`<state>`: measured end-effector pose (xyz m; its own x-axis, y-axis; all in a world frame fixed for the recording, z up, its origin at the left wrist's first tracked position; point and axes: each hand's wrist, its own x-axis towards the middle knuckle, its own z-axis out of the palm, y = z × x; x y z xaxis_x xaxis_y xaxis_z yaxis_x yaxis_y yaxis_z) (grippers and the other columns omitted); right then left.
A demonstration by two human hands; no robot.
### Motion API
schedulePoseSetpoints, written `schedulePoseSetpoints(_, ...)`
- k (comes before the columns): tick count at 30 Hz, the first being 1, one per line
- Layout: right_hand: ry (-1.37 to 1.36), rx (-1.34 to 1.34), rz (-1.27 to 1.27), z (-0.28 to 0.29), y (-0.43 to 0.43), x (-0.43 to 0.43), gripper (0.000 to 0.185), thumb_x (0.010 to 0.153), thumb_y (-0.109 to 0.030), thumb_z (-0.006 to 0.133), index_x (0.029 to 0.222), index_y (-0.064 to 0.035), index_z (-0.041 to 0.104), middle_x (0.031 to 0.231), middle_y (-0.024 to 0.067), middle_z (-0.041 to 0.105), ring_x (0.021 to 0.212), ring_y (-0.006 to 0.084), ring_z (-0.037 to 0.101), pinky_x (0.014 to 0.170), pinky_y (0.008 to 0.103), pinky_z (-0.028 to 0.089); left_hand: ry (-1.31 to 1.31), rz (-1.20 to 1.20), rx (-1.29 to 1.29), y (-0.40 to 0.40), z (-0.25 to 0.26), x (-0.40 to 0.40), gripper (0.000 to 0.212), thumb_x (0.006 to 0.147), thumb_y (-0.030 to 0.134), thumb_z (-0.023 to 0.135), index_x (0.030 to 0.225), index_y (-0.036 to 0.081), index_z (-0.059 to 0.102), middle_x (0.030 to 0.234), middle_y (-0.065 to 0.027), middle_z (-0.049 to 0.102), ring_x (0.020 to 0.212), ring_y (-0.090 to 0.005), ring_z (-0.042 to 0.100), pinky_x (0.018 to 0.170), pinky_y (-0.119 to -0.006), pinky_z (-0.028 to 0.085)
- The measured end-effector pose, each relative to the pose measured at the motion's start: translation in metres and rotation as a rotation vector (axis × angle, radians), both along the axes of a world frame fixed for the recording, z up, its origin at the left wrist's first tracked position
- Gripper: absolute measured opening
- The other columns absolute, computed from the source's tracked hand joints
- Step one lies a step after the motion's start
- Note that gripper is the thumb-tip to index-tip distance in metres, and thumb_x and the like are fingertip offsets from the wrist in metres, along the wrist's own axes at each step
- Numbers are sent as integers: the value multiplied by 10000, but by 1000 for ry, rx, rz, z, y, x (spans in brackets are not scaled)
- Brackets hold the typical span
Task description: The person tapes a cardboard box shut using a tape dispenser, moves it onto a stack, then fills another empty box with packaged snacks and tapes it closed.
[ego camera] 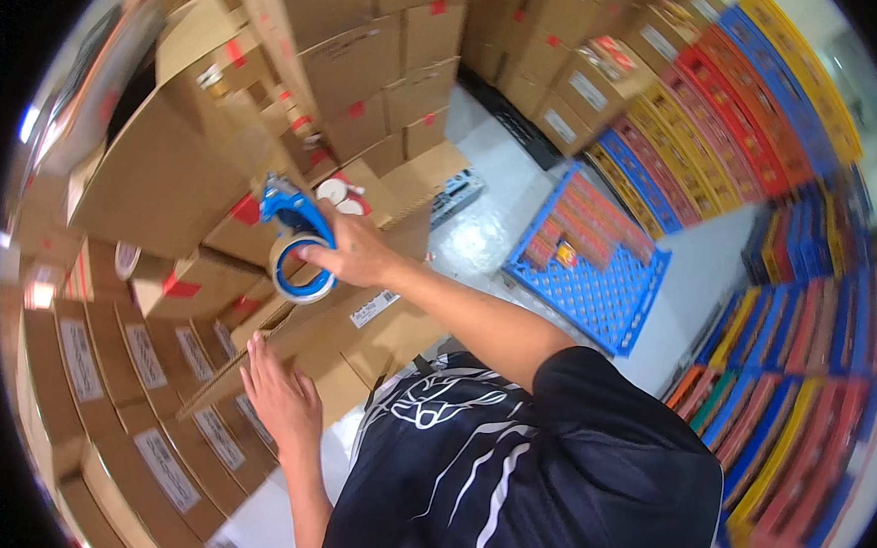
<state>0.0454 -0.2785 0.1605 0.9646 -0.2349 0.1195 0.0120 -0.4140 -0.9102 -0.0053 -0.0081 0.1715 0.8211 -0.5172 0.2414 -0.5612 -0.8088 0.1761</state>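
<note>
A blue tape dispenser point(300, 211) with a roll of packing tape point(283, 266) is in my right hand point(356, 249), whose fingers are closed around its frame. The dispenser is above an open cardboard box point(399, 324) with a printed label, in front of my body. My left hand point(280, 388) rests its spread fingers by the edge of a box flap and holds nothing. A large raised cardboard panel point(168, 178) stands beyond the dispenser. White tape rolls point(341, 194) lie on a box just behind my right hand.
Stacked cartons point(353, 61) rise ahead, and labelled cartons point(168, 468) line the left. A blue plastic crate point(623, 306) holding packed goods sits on the floor to the right. Tall stacks of coloured crates point(745, 104) curve along the right side. A black pallet point(517, 125) lies under cartons.
</note>
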Motion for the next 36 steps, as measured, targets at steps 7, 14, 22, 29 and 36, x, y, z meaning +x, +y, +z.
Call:
schedulePoseSetpoints(7, -86, 282, 230, -6, -23, -11, 313, 960, -255, 681, 1117, 12, 722, 1026, 101, 764, 956, 186, 713, 867, 351, 546, 27, 210, 5, -42, 1, 5, 740, 848, 0, 549, 1562, -19, 355, 1635, -231, 325, 1520, -404, 314, 1196, -561, 317)
schedulePoseSetpoints(14, -60, 288, 251, -3, -18, -4, 293, 972, -226, 638, 1098, 32, 695, 985, 99, 746, 956, 188, 691, 872, 341, 532, 5, 354, 47, -54, -6, -33, 716, 797, -39, 534, 1500, -39, 397, 1637, -193, 355, 1512, -383, 347, 1209, -585, 295)
schedulePoseSetpoints(22, -47, 918, 489, -6, -32, -45, 540, 974, -152, 624, 1454, 30, 458, 1348, 117, 618, 1201, 220, 603, 1047, 364, 463, 198, 260, 21, -41, 6, -1, 240, 777, 3, 635, 1010, 23, 583, 1698, -210, 196, 1531, -399, 297, 1130, -787, 215)
schedulePoseSetpoints(29, 225, 507, 370, -30, -93, -32, 441, 954, -211, 685, 1329, -11, 567, 1136, 59, 673, 988, 165, 651, 913, 311, 510, 184, 508, -218, 30, 26, -23, 233, 778, 128, 801, 967, 95, 669, 1709, -226, 121, 1580, -474, -9, 1098, -866, 147)
schedulePoseSetpoints(36, 240, 388, 520, 0, -72, 53, 357, 967, -306, 660, 1195, -34, 622, 1017, 36, 656, 940, 151, 610, 852, 300, 473, 193, 54, -394, 51, 28, -67, 226, 822, 205, 844, 895, 116, 649, 1716, -145, 187, 1574, -489, 7, 1191, -750, 210)
